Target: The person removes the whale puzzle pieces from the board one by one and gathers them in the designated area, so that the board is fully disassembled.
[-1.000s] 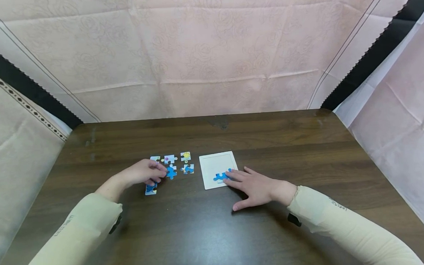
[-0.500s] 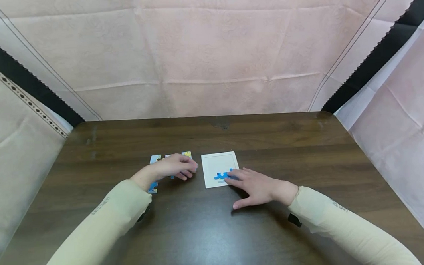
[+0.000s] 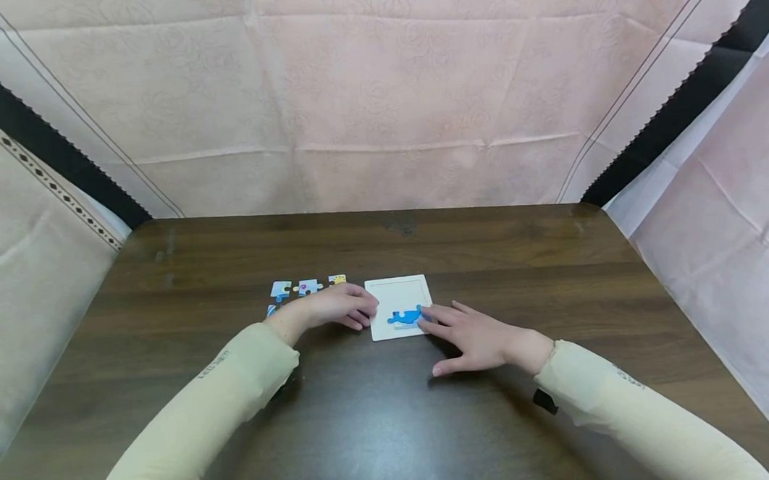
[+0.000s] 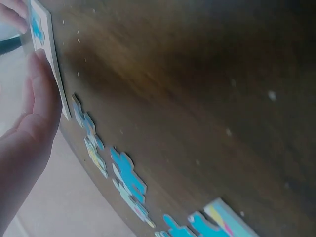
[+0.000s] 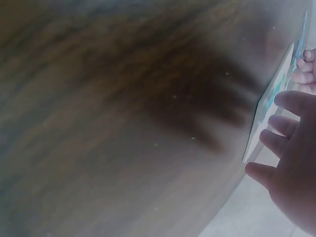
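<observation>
In the head view, my left hand (image 3: 342, 307) is at the left edge of a white square puzzle tray (image 3: 396, 290). Its fingers are loosely bent, and no piece shows in them. Blue jigsaw pieces (image 3: 401, 317) lie in the lower part of the tray, partly covered by my right fingertips. My right hand (image 3: 484, 341) reaches in from the right with its fingers spread, thumb over the table. Seen from the left wrist, my left hand (image 4: 37, 108) lies along the tray's side. The right wrist view has my right hand (image 5: 296, 158) over the tray's near edge.
Several loose jigsaw pieces (image 3: 308, 287) lie left of the tray, partly hidden by my left hand and forearm. Blue pieces (image 4: 128, 173) show beside it in the left wrist view. The brown wooden table (image 3: 368, 429) ends at a pale cloth backdrop (image 3: 378, 110).
My left hand has moved right, from over the loose pieces to the tray's left edge. My right hand has shifted slightly right, uncovering more of the blue pieces in the tray.
</observation>
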`<state>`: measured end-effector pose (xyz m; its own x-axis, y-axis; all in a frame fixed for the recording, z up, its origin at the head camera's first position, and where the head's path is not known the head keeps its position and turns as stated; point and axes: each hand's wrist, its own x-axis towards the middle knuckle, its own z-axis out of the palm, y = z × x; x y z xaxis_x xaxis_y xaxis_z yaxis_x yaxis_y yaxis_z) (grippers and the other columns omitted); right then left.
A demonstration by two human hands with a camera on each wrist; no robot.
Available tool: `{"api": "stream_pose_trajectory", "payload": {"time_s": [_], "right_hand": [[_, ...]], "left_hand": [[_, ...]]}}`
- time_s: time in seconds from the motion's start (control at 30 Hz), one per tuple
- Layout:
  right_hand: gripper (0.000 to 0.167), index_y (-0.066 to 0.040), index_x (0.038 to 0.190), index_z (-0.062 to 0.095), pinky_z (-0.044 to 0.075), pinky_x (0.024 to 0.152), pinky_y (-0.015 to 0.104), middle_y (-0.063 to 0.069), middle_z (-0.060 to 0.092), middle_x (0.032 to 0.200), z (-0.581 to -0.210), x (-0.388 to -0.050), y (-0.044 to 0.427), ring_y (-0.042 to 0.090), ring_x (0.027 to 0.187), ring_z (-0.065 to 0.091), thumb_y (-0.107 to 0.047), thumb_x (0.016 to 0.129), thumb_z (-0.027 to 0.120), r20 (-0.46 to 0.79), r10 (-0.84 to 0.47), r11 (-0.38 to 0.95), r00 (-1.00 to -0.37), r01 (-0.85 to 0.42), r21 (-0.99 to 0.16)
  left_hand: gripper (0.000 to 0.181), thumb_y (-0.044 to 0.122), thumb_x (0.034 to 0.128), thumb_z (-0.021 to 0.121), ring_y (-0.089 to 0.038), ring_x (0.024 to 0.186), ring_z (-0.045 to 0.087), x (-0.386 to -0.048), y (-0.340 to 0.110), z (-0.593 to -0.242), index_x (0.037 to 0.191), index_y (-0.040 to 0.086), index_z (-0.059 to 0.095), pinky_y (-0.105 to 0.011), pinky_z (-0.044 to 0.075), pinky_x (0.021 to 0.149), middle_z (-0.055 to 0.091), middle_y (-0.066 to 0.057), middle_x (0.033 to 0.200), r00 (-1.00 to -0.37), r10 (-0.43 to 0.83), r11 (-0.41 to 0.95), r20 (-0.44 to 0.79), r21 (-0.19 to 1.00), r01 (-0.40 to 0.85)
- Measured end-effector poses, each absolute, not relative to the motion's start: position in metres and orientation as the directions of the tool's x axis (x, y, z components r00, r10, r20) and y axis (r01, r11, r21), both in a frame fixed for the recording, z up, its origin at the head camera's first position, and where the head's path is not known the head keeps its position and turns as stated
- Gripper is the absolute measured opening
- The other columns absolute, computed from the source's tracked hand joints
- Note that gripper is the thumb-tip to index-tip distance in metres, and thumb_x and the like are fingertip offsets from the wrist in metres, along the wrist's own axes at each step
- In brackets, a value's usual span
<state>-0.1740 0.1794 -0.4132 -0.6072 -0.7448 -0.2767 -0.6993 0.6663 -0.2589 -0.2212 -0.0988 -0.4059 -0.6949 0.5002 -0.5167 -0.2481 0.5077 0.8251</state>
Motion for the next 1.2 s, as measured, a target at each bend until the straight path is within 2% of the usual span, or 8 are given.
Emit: {"api": "stream_pose_trajectory", "payload": {"time_s": [0.3, 0.6, 0.93, 1.2], "right_hand": [[0.083, -0.016, 0.148, 0.028, 0.011, 0.117, 0.054, 0.004, 0.019, 0.157, -0.416, -0.172, 0.183, 0.021, 0.145, 0.018, -0.065, 0.084, 0.05, -0.315, -0.725, 0.687, -0.612, -0.676, -0.268], [0.085, -0.018, 0.148, 0.026, 0.01, 0.117, 0.053, 0.003, 0.018, 0.157, -0.415, -0.173, 0.182, 0.021, 0.145, 0.017, -0.067, 0.083, 0.048, -0.333, -0.716, 0.695, -0.613, -0.671, -0.259], [0.085, -0.017, 0.148, 0.026, 0.01, 0.117, 0.053, 0.004, 0.017, 0.157, -0.415, -0.172, 0.182, 0.021, 0.145, 0.016, -0.067, 0.083, 0.048, -0.34, -0.717, 0.695, -0.609, -0.666, -0.272], [0.085, -0.017, 0.149, 0.025, 0.01, 0.117, 0.053, 0.003, 0.016, 0.158, -0.417, -0.172, 0.183, 0.019, 0.145, 0.015, -0.066, 0.083, 0.049, -0.334, -0.718, 0.693, -0.61, -0.672, -0.263]], "left_hand": [[0.036, 0.018, 0.0987, 0.045, -0.018, 0.096, 0.063, -0.219, -0.086, -0.406, 0.127, -0.004, 0.05, -0.03, 0.054, 0.086, 0.061, -0.018, 0.119, -0.693, 0.479, 0.507, -0.539, 0.814, -0.283], [0.037, 0.019, 0.0985, 0.046, -0.018, 0.096, 0.065, -0.217, -0.082, -0.405, 0.127, -0.005, 0.05, -0.031, 0.054, 0.088, 0.062, -0.019, 0.12, -0.677, 0.483, 0.492, -0.556, 0.811, -0.315], [0.038, 0.018, 0.0972, 0.049, -0.015, 0.085, 0.065, -0.217, -0.073, -0.408, 0.126, -0.007, 0.051, -0.03, 0.054, 0.086, 0.064, -0.019, 0.112, -0.676, 0.496, 0.487, -0.545, 0.819, -0.303], [0.035, 0.014, 0.0952, 0.053, -0.013, 0.079, 0.063, -0.216, -0.065, -0.408, 0.123, -0.006, 0.055, -0.03, 0.054, 0.086, 0.065, -0.017, 0.107, -0.707, 0.456, 0.507, -0.541, 0.811, -0.294]]}}
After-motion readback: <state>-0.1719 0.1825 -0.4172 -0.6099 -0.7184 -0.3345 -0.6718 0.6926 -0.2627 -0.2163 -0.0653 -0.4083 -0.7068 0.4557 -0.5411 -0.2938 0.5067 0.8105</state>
